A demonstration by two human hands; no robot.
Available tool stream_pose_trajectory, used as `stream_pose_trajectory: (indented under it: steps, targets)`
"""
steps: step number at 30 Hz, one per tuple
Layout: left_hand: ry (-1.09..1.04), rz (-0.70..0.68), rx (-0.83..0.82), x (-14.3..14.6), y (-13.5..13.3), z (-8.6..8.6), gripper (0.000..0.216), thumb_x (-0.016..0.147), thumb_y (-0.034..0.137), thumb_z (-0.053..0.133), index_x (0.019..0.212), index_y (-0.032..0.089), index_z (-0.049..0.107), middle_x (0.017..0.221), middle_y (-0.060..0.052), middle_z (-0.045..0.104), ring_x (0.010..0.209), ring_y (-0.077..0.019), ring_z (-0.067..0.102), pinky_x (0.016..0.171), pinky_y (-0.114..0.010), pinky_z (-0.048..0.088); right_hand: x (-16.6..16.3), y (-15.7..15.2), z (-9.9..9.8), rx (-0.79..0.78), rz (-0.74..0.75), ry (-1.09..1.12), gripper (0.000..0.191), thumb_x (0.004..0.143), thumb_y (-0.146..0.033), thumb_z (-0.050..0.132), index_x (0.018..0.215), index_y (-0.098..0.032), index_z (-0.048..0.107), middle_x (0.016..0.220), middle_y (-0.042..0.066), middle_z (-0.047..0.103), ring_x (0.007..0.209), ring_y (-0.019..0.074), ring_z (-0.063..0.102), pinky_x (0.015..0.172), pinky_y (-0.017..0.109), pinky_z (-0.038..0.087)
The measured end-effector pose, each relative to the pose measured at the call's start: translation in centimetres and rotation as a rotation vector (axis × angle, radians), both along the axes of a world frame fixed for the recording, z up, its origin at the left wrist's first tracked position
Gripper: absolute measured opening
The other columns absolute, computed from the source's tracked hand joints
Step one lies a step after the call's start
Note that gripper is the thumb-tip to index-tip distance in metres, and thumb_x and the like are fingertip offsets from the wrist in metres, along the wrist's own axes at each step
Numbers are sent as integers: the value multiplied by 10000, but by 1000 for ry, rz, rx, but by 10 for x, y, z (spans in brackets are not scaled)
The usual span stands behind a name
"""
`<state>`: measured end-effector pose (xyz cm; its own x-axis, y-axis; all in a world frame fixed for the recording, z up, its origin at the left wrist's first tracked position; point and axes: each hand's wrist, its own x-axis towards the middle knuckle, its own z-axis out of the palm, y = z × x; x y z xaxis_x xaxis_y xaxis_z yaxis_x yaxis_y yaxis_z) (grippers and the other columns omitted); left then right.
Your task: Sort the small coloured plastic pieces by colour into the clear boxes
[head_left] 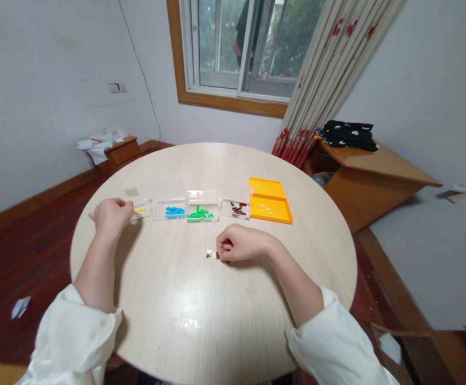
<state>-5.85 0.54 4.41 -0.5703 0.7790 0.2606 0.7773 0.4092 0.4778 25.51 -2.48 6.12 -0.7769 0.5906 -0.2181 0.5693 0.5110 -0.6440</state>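
My left hand [114,215] is closed in a pinch at the left edge of a transparent box [147,215] with a few small yellow bricks [139,211]. Whatever its fingertips hold is hidden. Near the middle of the table, my right hand [241,243] is curled with its fingertips down against some small cream and brown pieces [211,254]. The fingers cover part of these pieces, and I cannot make out what is in the grip.
Along the round table [169,299] stand opened boxes with blue bricks [175,212], green bricks [201,214] and brown bricks [239,208]. An orange box [283,211] at the right end holds several small white pieces [265,208]. A wooden cabinet [361,187] stands beyond the table's right side.
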Motion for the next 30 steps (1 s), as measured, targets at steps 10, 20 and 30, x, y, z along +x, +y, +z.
stream_pose_trajectory:
  steps: [10, 20, 30]
  targets:
    - [67, -793, 662, 77, -14, -3, 128, 782, 264, 556, 742, 164, 625, 715, -37, 599, 670, -141, 539, 651, -275, 435, -12, 11, -14, 143, -436, 436, 144, 786, -234, 526, 766, -131, 624, 531, -64, 344, 517, 74, 327, 518, 209, 259]
    - [98, -1182, 721, 123, -18, -27, 87, 830, 195, 544, 844, 176, 628, 769, -50, 656, 722, -140, 586, 643, -265, 475, -21, 16, -22, -23, -577, 606, 178, 739, -289, 565, 734, -122, 627, 537, -59, 391, 507, 67, 306, 494, 203, 246]
    - [108, -1160, 715, 129, -25, -20, 118, 843, 191, 508, 833, 177, 625, 756, -47, 662, 705, -134, 590, 633, -259, 474, -19, 19, -20, -19, -557, 622, 221, 750, -324, 579, 707, -124, 661, 596, -18, 524, 565, 83, 411, 553, 218, 324]
